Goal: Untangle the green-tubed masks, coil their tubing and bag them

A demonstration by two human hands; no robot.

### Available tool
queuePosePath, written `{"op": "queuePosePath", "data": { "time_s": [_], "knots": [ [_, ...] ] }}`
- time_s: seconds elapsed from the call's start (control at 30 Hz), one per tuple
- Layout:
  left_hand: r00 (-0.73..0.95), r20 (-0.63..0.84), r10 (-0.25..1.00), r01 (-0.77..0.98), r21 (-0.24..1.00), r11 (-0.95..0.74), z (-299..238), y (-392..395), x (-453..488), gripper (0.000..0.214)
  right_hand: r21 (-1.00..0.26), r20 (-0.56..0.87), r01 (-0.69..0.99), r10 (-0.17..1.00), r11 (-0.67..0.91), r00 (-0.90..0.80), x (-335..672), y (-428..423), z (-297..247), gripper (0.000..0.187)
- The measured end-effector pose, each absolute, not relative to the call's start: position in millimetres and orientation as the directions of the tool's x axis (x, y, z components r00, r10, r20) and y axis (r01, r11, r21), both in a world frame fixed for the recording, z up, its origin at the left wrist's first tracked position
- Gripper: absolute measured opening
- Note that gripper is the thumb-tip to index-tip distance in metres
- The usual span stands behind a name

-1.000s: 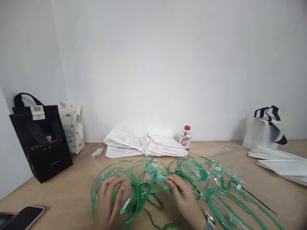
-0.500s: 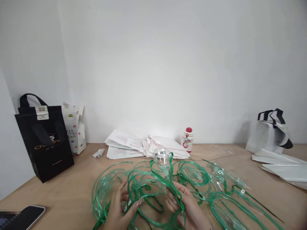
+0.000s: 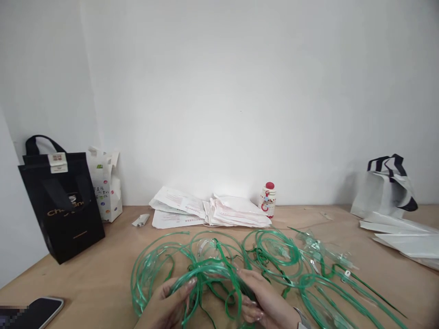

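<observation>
My left hand (image 3: 171,299) is closed round a bundle of coiled green tubing (image 3: 209,267), thumb on top. On the other side of the loops, my right hand (image 3: 259,297) has its fingers curled against the same coil and a flat green strap (image 3: 235,283). Behind the coil a clear plastic mask (image 3: 206,250) lies tilted, partly covered by tubing and strap. Another coil of green tubing (image 3: 137,274) rests on the table left of my hands. To the right lie more tubing coils (image 3: 277,246) and a clear mask (image 3: 315,246) with a strap and metal nose clip.
White printed packets (image 3: 209,210) lie near the wall beside a red-capped bottle (image 3: 269,201). A black bag (image 3: 68,205), a white patterned bag (image 3: 108,187) and a phone (image 3: 44,310) are at left. A white bag (image 3: 380,192) and flat white packets (image 3: 408,237) are at right.
The mask has dropped from upright above my right hand to lower and further left behind the coil. My left hand has closed on the tubing, and the loops are gathered tighter.
</observation>
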State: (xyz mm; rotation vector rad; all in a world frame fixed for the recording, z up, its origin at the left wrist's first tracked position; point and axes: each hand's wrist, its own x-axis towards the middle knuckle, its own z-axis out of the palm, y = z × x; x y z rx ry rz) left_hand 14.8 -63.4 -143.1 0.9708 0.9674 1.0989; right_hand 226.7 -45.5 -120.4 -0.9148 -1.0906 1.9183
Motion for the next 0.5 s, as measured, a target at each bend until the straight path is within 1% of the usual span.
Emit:
{"op": "queuePosePath", "data": {
  "time_s": [0.07, 0.13, 0.17, 0.23, 0.3, 0.37, 0.43, 0.5],
  "knots": [
    [0.188, -0.123, 0.974, -0.257, 0.951, 0.170, -142.0, -61.8, 11.7, 0.048, -0.919, -0.190, -0.199, 0.826, -0.340, -0.530, 226.4, -46.8, -116.8, 0.047],
    [0.199, -0.109, 0.974, -0.252, 0.955, 0.158, -142.6, -60.9, 11.1, 0.052, -0.959, -0.180, -0.080, 0.800, -0.273, -0.573, 226.9, -47.7, -113.3, 0.049],
    [0.207, -0.103, 0.973, -0.243, 0.958, 0.153, -142.7, -60.6, 12.0, 0.053, -0.972, -0.195, 0.001, 0.807, -0.234, -0.557, 227.3, -48.1, -112.0, 0.046],
    [0.228, -0.092, 0.969, -0.209, 0.968, 0.141, -140.1, -58.5, 15.7, 0.053, -0.971, -0.233, 0.161, 0.864, -0.179, -0.446, 228.4, -48.3, -110.9, 0.039],
    [0.257, -0.078, 0.963, -0.159, 0.980, 0.122, -131.8, -51.4, 21.0, 0.049, -0.959, -0.224, 0.235, 0.927, -0.155, -0.302, 230.0, -47.0, -112.9, 0.031],
    [0.274, -0.049, 0.960, -0.120, 0.989, 0.085, -118.5, -35.7, 27.1, 0.045, -0.966, -0.200, 0.200, 0.965, -0.165, -0.170, 231.9, -43.5, -118.2, 0.022],
    [0.248, 0.005, 0.969, -0.129, 0.991, 0.028, -104.0, -10.2, 34.7, 0.040, -0.973, -0.223, 0.076, 0.974, -0.218, -0.052, 233.3, -38.2, -126.0, 0.015],
    [0.195, 0.036, 0.980, -0.159, 0.987, -0.005, -92.9, 22.6, 45.1, 0.035, -0.964, -0.259, -0.066, 0.966, -0.258, 0.002, 233.8, -32.7, -134.4, 0.014]
  ]
}}
